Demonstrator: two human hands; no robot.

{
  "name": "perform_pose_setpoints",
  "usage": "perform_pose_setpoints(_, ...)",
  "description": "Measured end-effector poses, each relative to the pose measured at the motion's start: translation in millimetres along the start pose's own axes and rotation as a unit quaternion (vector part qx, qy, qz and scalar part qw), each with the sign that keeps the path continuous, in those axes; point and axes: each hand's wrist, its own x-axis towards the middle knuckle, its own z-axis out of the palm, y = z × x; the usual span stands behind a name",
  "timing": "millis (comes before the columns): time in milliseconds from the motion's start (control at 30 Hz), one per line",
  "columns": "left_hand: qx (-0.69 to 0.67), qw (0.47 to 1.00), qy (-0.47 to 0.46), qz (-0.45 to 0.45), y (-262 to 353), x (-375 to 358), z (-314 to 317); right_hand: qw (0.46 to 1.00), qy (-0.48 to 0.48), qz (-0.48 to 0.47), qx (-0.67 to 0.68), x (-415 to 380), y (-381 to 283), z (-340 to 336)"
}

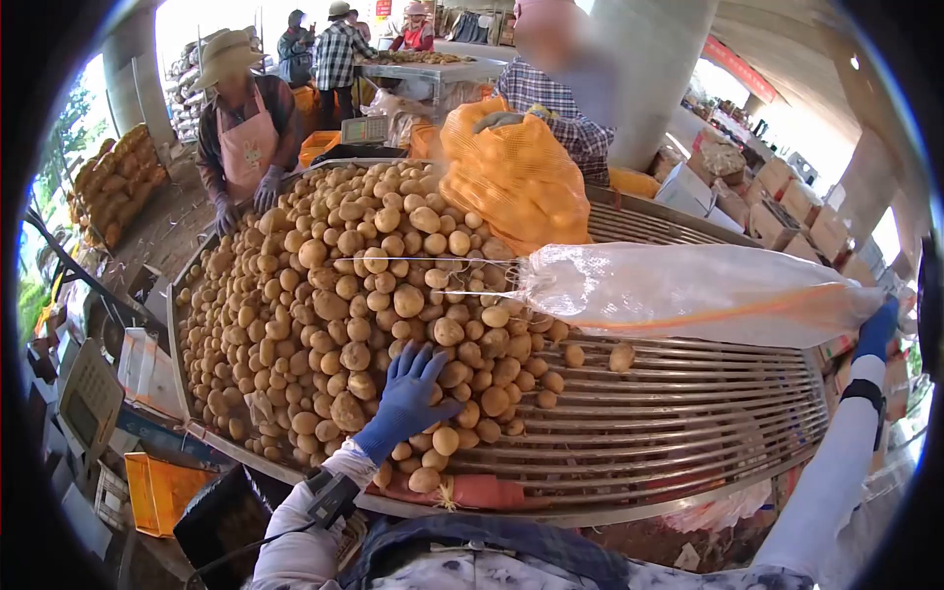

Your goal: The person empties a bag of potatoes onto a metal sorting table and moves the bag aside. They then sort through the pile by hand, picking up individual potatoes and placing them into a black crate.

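Note:
My left hand point(411, 396), in a blue glove, rests with spread fingers on the near side of a big heap of potatoes point(329, 305). Over at the far right, my right hand point(878, 329), also gloved in blue, grips one end of a long translucent plastic bag point(688, 290); its fingers are partly hidden. The bag is stretched out across the slatted metal table, with an orange stripe along it. White drawstrings trail from its other end over the potatoes.
An orange mesh sack point(516, 177) stands on the far side, with a person's gloved hand on it. Another person in a pink apron point(248, 147) touches the heap's left edge. Metal bars point(669, 413) form the tabletop. An orange crate point(167, 492) stands lower left.

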Motion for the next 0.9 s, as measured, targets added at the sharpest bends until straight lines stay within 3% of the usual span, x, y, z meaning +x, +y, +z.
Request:
perform_pose_setpoints(33, 0.056, 0.998, -0.001, 0.009, 7.0, -1.7, 4.6, 1.0, -0.007, 0.007, 0.009, -4.9, 10.8, 5.2)
perform_pose_setpoints(100, 0.07, 0.997, 0.019, 0.004, 8.8, -3.3, 9.4, 0.989, 0.018, 0.132, 0.068, -22.2, 1.4, -0.7)
perform_pose_setpoints(167, 0.1, 0.995, 0.012, -0.007, 14.8, -4.5, 8.8, 0.985, 0.006, 0.152, 0.082, -27.3, 12.7, -17.1)
perform_pose_setpoints(267, 0.119, 0.992, -0.009, -0.046, 19.7, -5.5, 8.5, 0.982, 0.079, 0.168, 0.036, -73.6, -5.3, -7.2)
perform_pose_setpoints(367, 0.143, 0.986, -0.026, -0.075, 24.4, -6.1, 9.8, 0.989, 0.072, 0.124, 0.024, -39.0, 37.8, -36.0)
perform_pose_setpoints(533, 0.142, 0.984, -0.009, -0.108, 25.0, -11.9, 15.6, 0.987, 0.064, 0.136, 0.049, -16.1, 51.8, -46.7)
perform_pose_setpoints(667, 0.12, 0.98, -0.027, -0.156, 42.4, -10.3, 4.0, 0.991, 0.067, 0.116, 0.006, 68.6, 110.5, -119.8)
perform_pose_setpoints(900, 0.11, 0.98, 0.009, -0.165, 30.6, -15.5, 14.6, 0.986, 0.119, 0.109, -0.043, 34.3, 90.1, -140.5)
